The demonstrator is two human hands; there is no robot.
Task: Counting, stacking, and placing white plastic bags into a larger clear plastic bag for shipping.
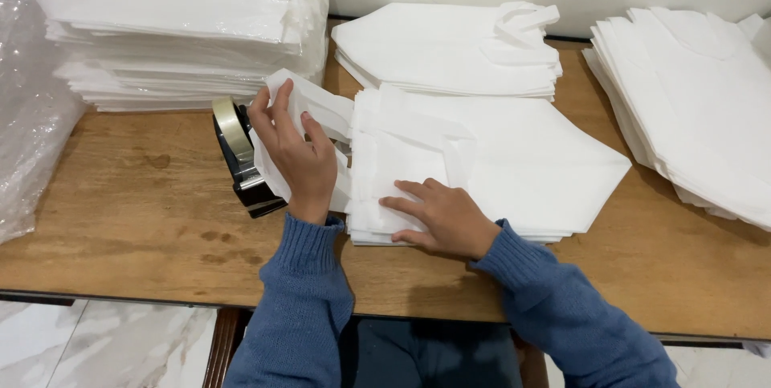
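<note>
My left hand [295,155] pinches the loose handle strip of the top white non-woven fabric bag [482,159], fingers closed on it, lifting it toward the black tape dispenser [241,159] just to its left. My right hand [438,215] lies flat, fingers spread, pressing the bag stack's near corner onto the wooden table [136,203]; the bag's long axis runs rightward from both hands.

One head-worn camera looks steeply down, close over the wooden table [144,219].
</note>
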